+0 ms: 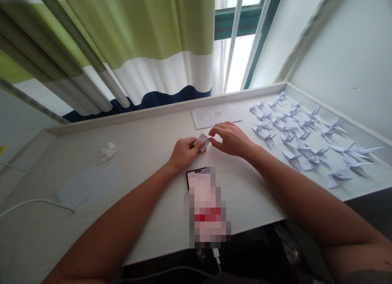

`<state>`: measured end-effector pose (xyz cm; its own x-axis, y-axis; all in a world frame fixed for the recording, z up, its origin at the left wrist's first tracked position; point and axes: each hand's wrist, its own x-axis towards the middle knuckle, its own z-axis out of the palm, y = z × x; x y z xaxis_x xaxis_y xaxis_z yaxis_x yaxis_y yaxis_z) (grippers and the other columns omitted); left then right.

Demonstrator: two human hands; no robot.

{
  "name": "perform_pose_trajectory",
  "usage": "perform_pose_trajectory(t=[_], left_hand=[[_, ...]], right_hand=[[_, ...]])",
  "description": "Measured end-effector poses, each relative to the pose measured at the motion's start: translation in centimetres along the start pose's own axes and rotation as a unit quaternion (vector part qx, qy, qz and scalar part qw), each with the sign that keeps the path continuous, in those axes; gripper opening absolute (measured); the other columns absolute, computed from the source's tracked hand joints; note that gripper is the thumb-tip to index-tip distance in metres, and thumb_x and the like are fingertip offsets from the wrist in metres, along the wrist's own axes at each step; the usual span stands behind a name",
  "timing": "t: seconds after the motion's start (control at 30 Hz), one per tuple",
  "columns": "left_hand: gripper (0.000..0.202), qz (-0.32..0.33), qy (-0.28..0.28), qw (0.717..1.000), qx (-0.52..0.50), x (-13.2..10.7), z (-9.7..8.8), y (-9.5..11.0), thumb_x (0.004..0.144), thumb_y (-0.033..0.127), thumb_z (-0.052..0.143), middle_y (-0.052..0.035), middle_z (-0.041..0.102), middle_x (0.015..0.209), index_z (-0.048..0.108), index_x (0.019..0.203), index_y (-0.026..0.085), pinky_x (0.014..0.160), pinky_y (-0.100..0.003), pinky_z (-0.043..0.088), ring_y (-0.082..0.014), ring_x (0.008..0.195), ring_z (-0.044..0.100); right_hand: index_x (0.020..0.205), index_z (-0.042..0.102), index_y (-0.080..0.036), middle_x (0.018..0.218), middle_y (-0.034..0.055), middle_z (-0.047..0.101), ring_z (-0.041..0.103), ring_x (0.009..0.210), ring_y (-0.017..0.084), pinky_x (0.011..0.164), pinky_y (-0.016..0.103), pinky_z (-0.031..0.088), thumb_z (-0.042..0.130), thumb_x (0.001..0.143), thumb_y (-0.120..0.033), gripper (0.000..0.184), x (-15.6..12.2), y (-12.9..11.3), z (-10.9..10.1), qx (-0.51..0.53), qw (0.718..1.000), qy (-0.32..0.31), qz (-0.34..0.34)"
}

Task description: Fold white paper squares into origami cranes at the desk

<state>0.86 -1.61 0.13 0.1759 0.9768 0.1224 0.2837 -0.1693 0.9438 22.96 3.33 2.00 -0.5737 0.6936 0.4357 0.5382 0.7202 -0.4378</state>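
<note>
A small folded white paper (201, 142) is held above the desk at the middle of the view. My left hand (184, 154) grips it from the left, thumb on top and fingers beneath. On the other side, my right hand (230, 139) has thumb and index finger curled together at the paper's right corner, pinching it; the exact contact is too small to see clearly. Off to the right, several folded paper cranes (301, 133) stand grouped on the desk. Below my hands lies a phone (208, 206) with its screen blurred out.
A printed sheet or booklet (214, 115) lies behind my hands. On the left are plain paper sheets (79, 186), a crumpled tissue (108, 152) and a white cable (39, 201). A charging plug (216, 255) hangs below the phone at the desk edge. A raised rim (137, 111) borders the desk before the curtain (147, 26).
</note>
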Motion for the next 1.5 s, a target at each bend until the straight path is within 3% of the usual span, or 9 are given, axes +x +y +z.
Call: perform_pose_trajectory(t=[0.13, 0.27, 0.37, 0.67, 0.83, 0.93, 1.03, 1.33, 1.5], left_hand=[[0.037, -0.020, -0.003, 0.999, -0.050, 0.2, 0.0, 0.0, 0.084, 0.053, 0.081, -0.0090, 0.082, 0.087, 0.081, 0.088, 0.017, 0.075, -0.032, 0.055, -0.0224, 0.080, 0.073], [0.048, -0.024, -0.021, 0.995, -0.093, 0.5, -0.1, 0.1, 0.078, 0.061, 0.085, -0.0090, 0.081, 0.087, 0.081, 0.090, 0.016, 0.072, -0.031, 0.055, -0.0210, 0.078, 0.071], [0.048, -0.015, -0.036, 0.996, -0.084, 0.6, -0.2, 0.0, 0.078, 0.062, 0.085, -0.0077, 0.079, 0.083, 0.081, 0.088, 0.016, 0.069, -0.030, 0.052, -0.0192, 0.075, 0.069], [0.047, -0.023, -0.048, 0.995, -0.079, 0.5, -0.2, -0.4, 0.080, 0.061, 0.084, -0.0095, 0.081, 0.085, 0.081, 0.090, 0.015, 0.066, -0.029, 0.052, -0.0215, 0.078, 0.073], [0.052, -0.046, -0.049, 0.991, -0.118, 0.5, -0.4, 0.2, 0.078, 0.063, 0.085, -0.0110, 0.083, 0.088, 0.082, 0.097, 0.015, 0.072, -0.032, 0.055, -0.0244, 0.085, 0.076], [0.052, -0.047, -0.060, 0.990, -0.121, 0.5, -0.5, 0.3, 0.078, 0.062, 0.086, -0.0114, 0.082, 0.088, 0.081, 0.098, 0.014, 0.073, -0.031, 0.054, -0.0232, 0.084, 0.075], [0.052, -0.030, -0.071, 0.991, -0.113, 0.7, -0.5, 0.2, 0.078, 0.062, 0.086, -0.0106, 0.082, 0.087, 0.081, 0.092, 0.013, 0.072, -0.030, 0.052, -0.0206, 0.079, 0.073], [0.052, -0.054, -0.089, 0.984, -0.145, 0.7, -0.5, 0.2, 0.078, 0.052, 0.090, -0.0142, 0.084, 0.096, 0.078, 0.110, 0.013, 0.081, -0.034, 0.053, -0.0272, 0.095, 0.079], [0.050, -0.054, -0.086, 0.982, -0.157, 0.7, -0.4, 0.0, 0.076, 0.045, 0.092, -0.0133, 0.084, 0.097, 0.077, 0.111, 0.012, 0.083, -0.034, 0.054, -0.0261, 0.095, 0.080]], right_hand=[[0.100, 0.073, -0.022, 0.102, 0.0089, 0.078, 0.071, 0.096, 0.027, 0.091, 0.045, 0.054, 0.064, 0.086, -0.018, 0.017, -0.2, 0.2, 0.0, 0.091, 0.993, 0.052, 0.050], [0.097, 0.077, -0.021, 0.098, 0.0071, 0.080, 0.075, 0.093, 0.023, 0.096, 0.044, 0.056, 0.071, 0.090, -0.033, 0.016, -0.2, -0.5, 0.7, 0.283, 0.957, -0.018, 0.069], [0.087, 0.077, -0.019, 0.086, 0.0059, 0.081, 0.075, 0.080, 0.020, 0.086, 0.040, 0.059, 0.074, 0.091, -0.048, 0.030, -0.2, -1.3, 1.2, 0.353, 0.930, -0.038, 0.096], [0.081, 0.078, -0.018, 0.081, 0.0058, 0.080, 0.074, 0.076, 0.019, 0.078, 0.035, 0.060, 0.072, 0.092, -0.059, 0.042, -0.1, -1.2, 1.3, 0.417, 0.898, -0.035, 0.138], [0.086, 0.078, -0.018, 0.088, 0.0087, 0.078, 0.073, 0.081, 0.019, 0.085, 0.040, 0.060, 0.063, 0.099, -0.055, 0.042, 0.2, 0.0, 1.2, 0.413, 0.891, 0.065, 0.180], [0.086, 0.079, -0.018, 0.086, 0.0078, 0.079, 0.073, 0.082, 0.020, 0.084, 0.040, 0.060, 0.072, 0.094, -0.052, 0.036, 0.1, -0.2, 1.4, 0.401, 0.902, 0.024, 0.161], [0.080, 0.076, -0.018, 0.081, 0.0071, 0.079, 0.075, 0.075, 0.020, 0.073, 0.035, 0.059, 0.080, 0.087, -0.057, 0.041, -0.1, -0.9, 1.9, 0.426, 0.891, -0.022, 0.152], [0.078, 0.075, -0.016, 0.073, 0.0058, 0.077, 0.072, 0.066, 0.016, 0.063, 0.030, 0.058, 0.085, 0.082, -0.061, 0.046, 0.0, -1.3, 2.5, 0.454, 0.875, 0.039, 0.164], [0.078, 0.075, -0.016, 0.071, 0.0066, 0.078, 0.074, 0.065, 0.018, 0.063, 0.030, 0.059, 0.085, 0.081, -0.062, 0.047, -0.1, -2.0, 2.3, 0.470, 0.864, 0.024, 0.177]])
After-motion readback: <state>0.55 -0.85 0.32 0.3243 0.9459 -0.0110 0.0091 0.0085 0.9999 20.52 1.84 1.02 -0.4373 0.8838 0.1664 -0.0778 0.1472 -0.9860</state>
